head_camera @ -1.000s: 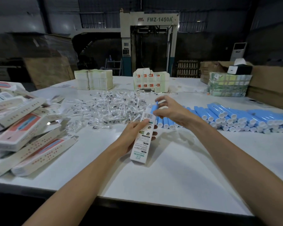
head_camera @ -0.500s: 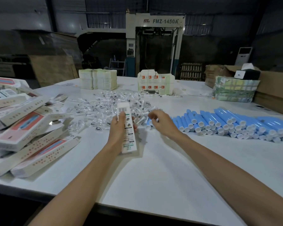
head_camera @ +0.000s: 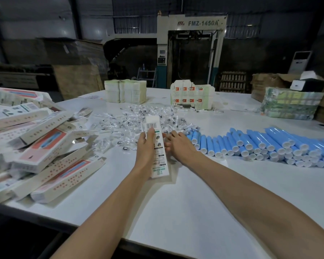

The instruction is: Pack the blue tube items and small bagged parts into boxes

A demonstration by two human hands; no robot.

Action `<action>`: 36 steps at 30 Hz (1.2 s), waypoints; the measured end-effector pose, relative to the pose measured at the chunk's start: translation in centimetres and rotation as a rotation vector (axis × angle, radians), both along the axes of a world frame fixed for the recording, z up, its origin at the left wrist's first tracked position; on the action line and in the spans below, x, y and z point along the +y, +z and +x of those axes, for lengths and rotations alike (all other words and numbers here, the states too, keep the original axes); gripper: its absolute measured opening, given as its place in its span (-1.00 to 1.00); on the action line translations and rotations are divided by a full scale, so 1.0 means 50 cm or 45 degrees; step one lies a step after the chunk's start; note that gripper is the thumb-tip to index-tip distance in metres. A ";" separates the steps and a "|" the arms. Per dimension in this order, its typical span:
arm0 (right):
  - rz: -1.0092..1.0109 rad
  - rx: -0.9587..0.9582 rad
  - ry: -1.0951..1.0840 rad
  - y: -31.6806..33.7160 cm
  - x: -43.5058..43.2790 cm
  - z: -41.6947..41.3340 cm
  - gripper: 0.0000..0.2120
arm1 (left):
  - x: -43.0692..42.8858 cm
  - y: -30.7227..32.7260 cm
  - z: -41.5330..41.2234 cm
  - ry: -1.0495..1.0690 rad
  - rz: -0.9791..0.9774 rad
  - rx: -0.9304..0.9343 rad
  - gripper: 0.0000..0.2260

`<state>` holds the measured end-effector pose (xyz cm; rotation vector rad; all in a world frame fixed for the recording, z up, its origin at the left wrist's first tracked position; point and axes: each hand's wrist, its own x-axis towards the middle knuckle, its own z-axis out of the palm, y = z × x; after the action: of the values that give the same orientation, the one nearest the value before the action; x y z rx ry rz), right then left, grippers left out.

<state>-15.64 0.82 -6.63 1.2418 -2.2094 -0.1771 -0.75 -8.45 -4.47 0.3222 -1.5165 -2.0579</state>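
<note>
My left hand [head_camera: 146, 153] grips a narrow white box [head_camera: 156, 144] upright above the table, barcode end up. My right hand [head_camera: 182, 146] lies just right of the box, its fingers reaching into the near edge of a heap of small clear bagged parts [head_camera: 137, 118]. The box and the hand's own back hide whether those fingers pinch a bag. Blue tubes with white caps [head_camera: 260, 143] lie in rows to the right of my right hand.
The white table [head_camera: 195, 202] carries a loose pile of long printed boxes [head_camera: 45, 146] on the left. Stacks of flat cartons [head_camera: 125, 91] and printed sheets [head_camera: 192, 97] stand at the back. A wrapped bundle [head_camera: 290, 105] and brown cardboard sit at the far right.
My right hand left the box top and the blue tubes and moved left to the bagged parts. My left hand turned the box upright and shifted it left.
</note>
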 end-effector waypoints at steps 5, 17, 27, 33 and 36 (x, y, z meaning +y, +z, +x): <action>-0.095 -0.072 0.049 -0.006 0.002 -0.005 -0.68 | 0.008 0.004 0.003 -0.079 0.001 0.024 -0.60; -1.301 -0.882 0.231 0.049 0.118 0.032 -0.63 | 0.015 0.014 0.007 -0.221 0.057 0.133 -0.68; -1.937 -1.364 0.709 0.256 0.231 0.114 -0.73 | 0.066 -0.001 0.010 -0.543 -0.127 0.053 -0.58; -1.565 -1.310 0.590 0.274 0.211 0.154 -0.66 | 0.073 -0.002 0.009 -0.543 -0.159 0.060 -0.58; -1.408 -1.213 0.450 0.266 0.205 0.151 -0.71 | 0.072 -0.001 0.009 -0.548 -0.179 0.065 -0.59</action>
<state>-8.08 11.08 6.66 1.0474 -2.0490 1.8246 -0.30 -4.83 -4.53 -0.1229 -1.8086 -2.2370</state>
